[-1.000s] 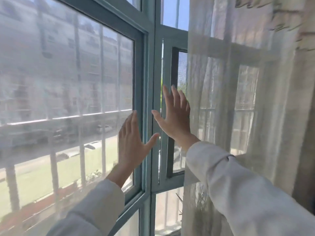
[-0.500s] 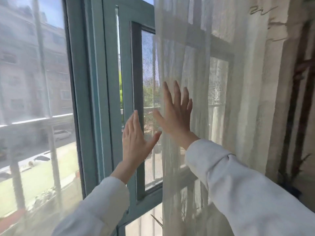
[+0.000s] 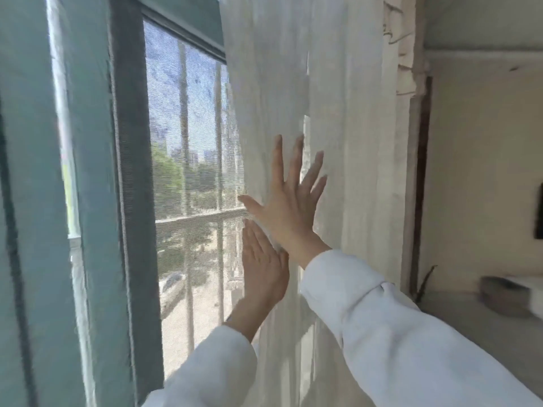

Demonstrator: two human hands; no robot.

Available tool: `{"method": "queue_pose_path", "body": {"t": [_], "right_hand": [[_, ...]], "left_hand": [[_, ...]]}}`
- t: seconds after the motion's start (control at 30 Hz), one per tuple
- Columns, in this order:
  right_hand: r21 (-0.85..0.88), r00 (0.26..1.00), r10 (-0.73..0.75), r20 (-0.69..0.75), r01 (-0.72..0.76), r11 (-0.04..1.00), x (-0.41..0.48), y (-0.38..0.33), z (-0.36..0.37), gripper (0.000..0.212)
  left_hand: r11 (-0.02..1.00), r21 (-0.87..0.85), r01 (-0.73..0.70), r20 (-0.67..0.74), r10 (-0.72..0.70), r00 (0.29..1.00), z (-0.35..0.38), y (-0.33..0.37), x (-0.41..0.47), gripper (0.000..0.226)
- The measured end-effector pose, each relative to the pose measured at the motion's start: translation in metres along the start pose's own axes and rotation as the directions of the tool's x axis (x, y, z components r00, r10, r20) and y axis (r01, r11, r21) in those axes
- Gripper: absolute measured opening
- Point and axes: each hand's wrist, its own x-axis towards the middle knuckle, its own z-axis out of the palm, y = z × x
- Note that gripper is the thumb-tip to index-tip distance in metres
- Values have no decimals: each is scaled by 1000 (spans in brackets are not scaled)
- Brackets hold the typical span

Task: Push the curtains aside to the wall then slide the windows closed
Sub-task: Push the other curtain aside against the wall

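A sheer cream curtain [image 3: 346, 142] hangs bunched in folds in the middle, reaching right to the wall's edge. My right hand [image 3: 289, 210] lies flat on its left edge with fingers spread. Just below, my left hand [image 3: 264, 265] also presses flat against the curtain's edge, fingers together and pointing up. Left of both hands stands the teal window frame [image 3: 97, 201] with a grey-framed mesh screen [image 3: 191, 171]; railings, trees and a car show through it.
A cream wall [image 3: 482, 171] fills the right side, with a peeling edge [image 3: 408, 69] at the top. A grey bowl-like object [image 3: 505, 295] sits on a ledge at lower right, and a dark object [image 3: 539, 212] hangs at the right border.
Both hands have swept right together with the curtain, which is now gathered nearer the wall. The view has turned right, so the big left pane is gone and the room wall shows.
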Motion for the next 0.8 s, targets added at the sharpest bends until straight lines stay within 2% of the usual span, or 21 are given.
{"method": "queue_pose_path", "body": {"t": [0.07, 0.17, 0.3, 0.5, 0.6, 0.8], "right_hand": [[-78, 999, 19, -31, -21, 997, 13, 28, 10, 107], [-148, 995, 74, -62, -82, 986, 32, 76, 26, 103], [-262, 988, 60, -140, -96, 960, 61, 154, 52, 84], [-426, 997, 22, -71, -50, 903, 101, 298, 83, 67], [-475, 998, 51, -38, -63, 878, 115, 360, 99, 70], [-515, 991, 133, -2, -115, 850, 154, 442, 144, 71]], "left_hand": [[1000, -8, -16, 1, 16, 1000, 20, 22, 17, 70], [984, -176, -19, -18, 16, 1000, 48, 61, 43, 78], [937, -335, -99, -26, 96, 995, 96, 115, 87, 86], [937, -344, -58, -29, 51, 998, 201, 185, 159, 75], [927, -370, -59, -26, 53, 998, 246, 213, 187, 64], [921, -388, -25, -9, 24, 1000, 317, 246, 249, 65]]}}
